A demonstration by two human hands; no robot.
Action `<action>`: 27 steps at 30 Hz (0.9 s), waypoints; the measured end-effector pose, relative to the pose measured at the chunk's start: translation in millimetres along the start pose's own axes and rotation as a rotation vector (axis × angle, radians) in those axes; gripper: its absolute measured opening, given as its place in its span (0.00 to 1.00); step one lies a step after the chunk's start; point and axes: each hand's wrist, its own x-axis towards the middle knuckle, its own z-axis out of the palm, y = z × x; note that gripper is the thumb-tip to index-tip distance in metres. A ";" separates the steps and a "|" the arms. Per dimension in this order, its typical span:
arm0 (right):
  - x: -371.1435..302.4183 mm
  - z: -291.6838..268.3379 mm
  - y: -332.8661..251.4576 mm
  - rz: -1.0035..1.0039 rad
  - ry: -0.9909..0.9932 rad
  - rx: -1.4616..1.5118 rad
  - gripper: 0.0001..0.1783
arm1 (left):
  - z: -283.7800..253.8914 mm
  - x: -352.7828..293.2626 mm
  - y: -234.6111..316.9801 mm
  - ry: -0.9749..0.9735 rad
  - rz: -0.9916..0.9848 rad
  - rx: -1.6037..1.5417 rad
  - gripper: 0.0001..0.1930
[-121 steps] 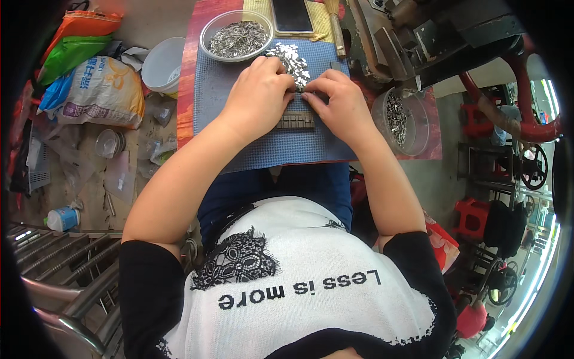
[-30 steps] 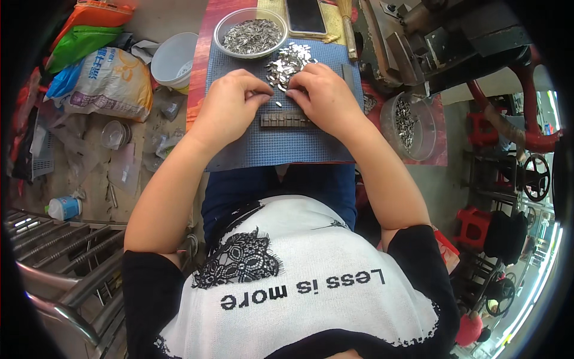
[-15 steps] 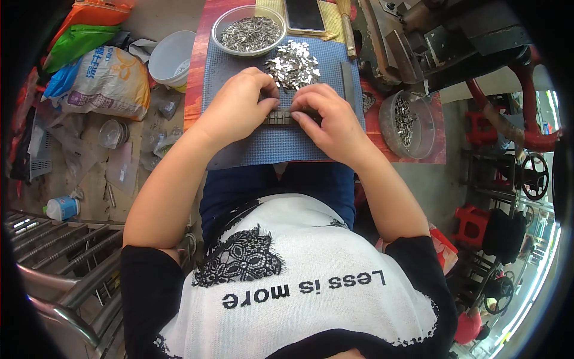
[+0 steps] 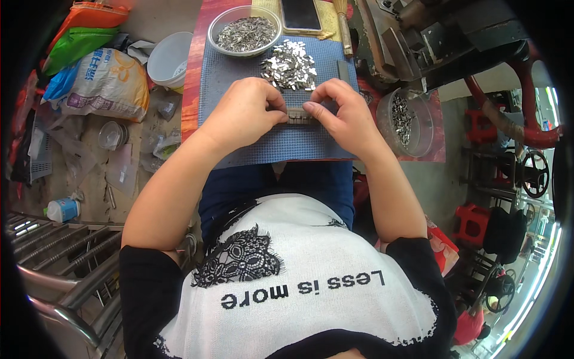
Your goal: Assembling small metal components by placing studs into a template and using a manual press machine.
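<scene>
A small slotted metal block [image 4: 299, 116] lies on the blue textured mat [image 4: 239, 152], between my two hands. My left hand [image 4: 248, 110] is closed, its thumb and fingertips pressed together at the block's left end. At the right end, my right hand [image 4: 347, 116] curls its thumb and forefinger inward at the block's upper edge; whatever is between those fingertips is too small to make out. Just beyond the block lies a loose pile of small shiny metal pieces [image 4: 290, 64]. Behind my left hand stands a clear round tub [image 4: 213, 37] full of similar slim pieces.
A dark flat bar [image 4: 344, 72] lies at the mat's right edge. Farther back are a phone [image 4: 301, 15] and a brush [image 4: 344, 30]. A clear round dish [image 4: 423, 128] of metal pieces stands right, below a dark machine [image 4: 442, 48]. A white bucket [image 4: 164, 60] stands left.
My right hand has shifted slightly right and its fingers have lifted from over the block. My left hand has moved slightly right and down. More of the block's right part now shows.
</scene>
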 end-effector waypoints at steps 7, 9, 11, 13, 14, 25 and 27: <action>2.9 3.0 8.8 -0.016 0.043 -0.047 0.14 | -2.7 -16.7 -3.0 0.154 0.017 0.044 0.12; 3.7 -3.1 7.4 0.057 0.054 -0.010 0.14 | -2.4 -25.3 -12.1 0.163 0.042 0.103 0.13; 3.6 -5.3 7.5 0.026 0.070 -0.069 0.14 | -0.3 -28.9 -16.8 0.170 0.075 0.158 0.13; 1.1 1.5 3.2 -0.040 0.031 -0.105 0.15 | 2.4 -28.5 -17.3 0.200 0.124 0.143 0.12; -0.4 6.6 0.8 -0.082 0.024 -0.134 0.15 | 3.2 -29.0 -17.4 0.199 0.127 0.142 0.12; -11.0 -6.6 16.1 -0.045 0.070 -0.174 0.16 | -1.9 -27.3 -17.3 0.206 0.132 0.131 0.14; -12.1 -11.3 16.7 0.049 0.076 -0.036 0.16 | -17.1 -19.4 -18.7 0.309 0.207 0.149 0.17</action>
